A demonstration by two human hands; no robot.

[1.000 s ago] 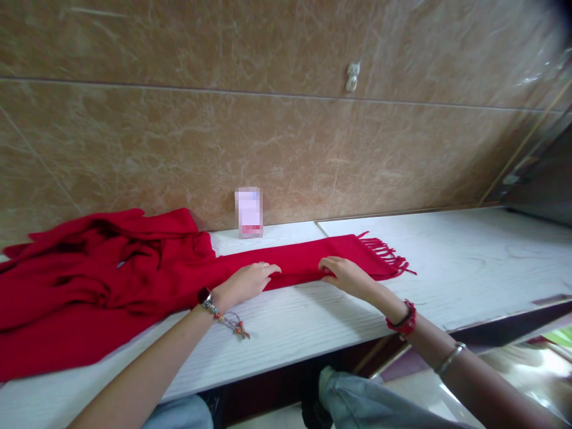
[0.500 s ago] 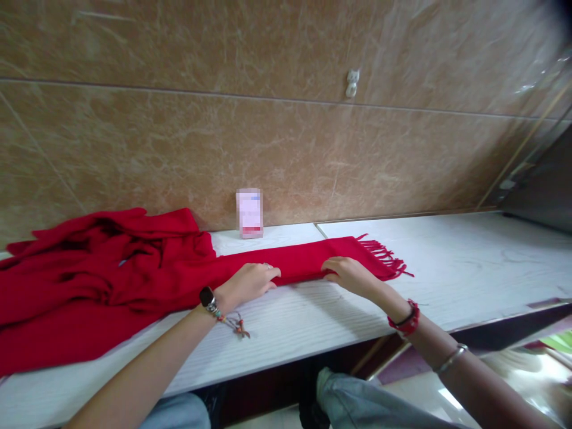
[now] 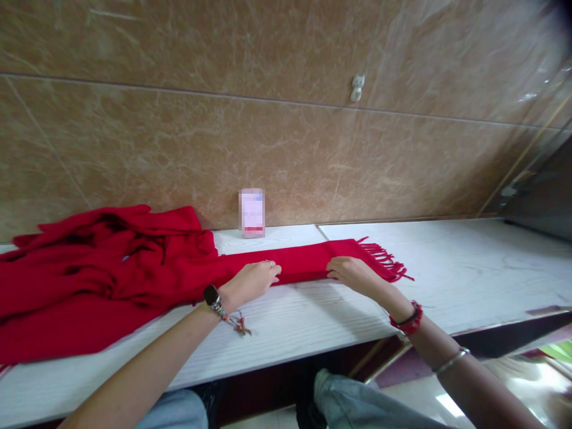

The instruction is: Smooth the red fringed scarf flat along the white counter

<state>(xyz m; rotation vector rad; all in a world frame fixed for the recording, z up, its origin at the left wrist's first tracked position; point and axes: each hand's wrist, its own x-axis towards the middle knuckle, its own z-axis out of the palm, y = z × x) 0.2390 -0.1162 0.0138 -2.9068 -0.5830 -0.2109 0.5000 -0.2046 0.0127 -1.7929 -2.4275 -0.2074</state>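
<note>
A red scarf (image 3: pixel 304 257) lies along the white table, folded into a narrow strip with its fringed end at the right. Its left part is a loose, rumpled heap. My left hand (image 3: pixel 257 280), with a ring, watch and beaded bracelet at the wrist, is closed on the strip's near edge, around its middle. Closer to the fringe, my right hand (image 3: pixel 351 272) pinches the same near edge, with a red band on its wrist.
A pink box or card, blurred out, (image 3: pixel 252 213) stands against the brown marbled wall behind the scarf. A small white cat figure (image 3: pixel 357 87) is on the wall. The white table (image 3: pixel 469 262) extends right toward a dark panel.
The view has shifted slightly. My right hand's fingers have drawn a little closer together at the scarf's edge. Both hands stay at nearly the same places.
</note>
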